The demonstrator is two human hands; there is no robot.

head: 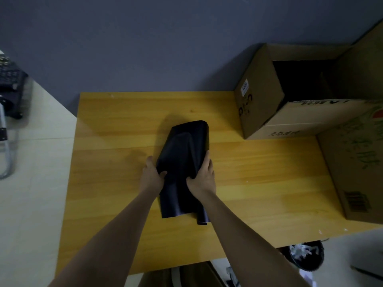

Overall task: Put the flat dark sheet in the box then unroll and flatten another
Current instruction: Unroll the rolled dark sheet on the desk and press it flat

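A dark sheet (183, 154) lies curled lengthwise in the middle of the yellow wooden table (116, 129), its long sides bent upward and its far end arched. My left hand (152, 175) grips its left edge and my right hand (203, 176) grips its right edge, both near the sheet's middle. The near end of the sheet runs on between my forearms. An open cardboard box (261, 104) stands at the table's far right corner, its inside dark.
A second, larger cardboard box (356, 162) with green print lies along the table's right side. A dark chair with a metal frame (8, 96) stands far left on the pale floor. A bin with crumpled paper (304, 255) sits below the table's near right corner.
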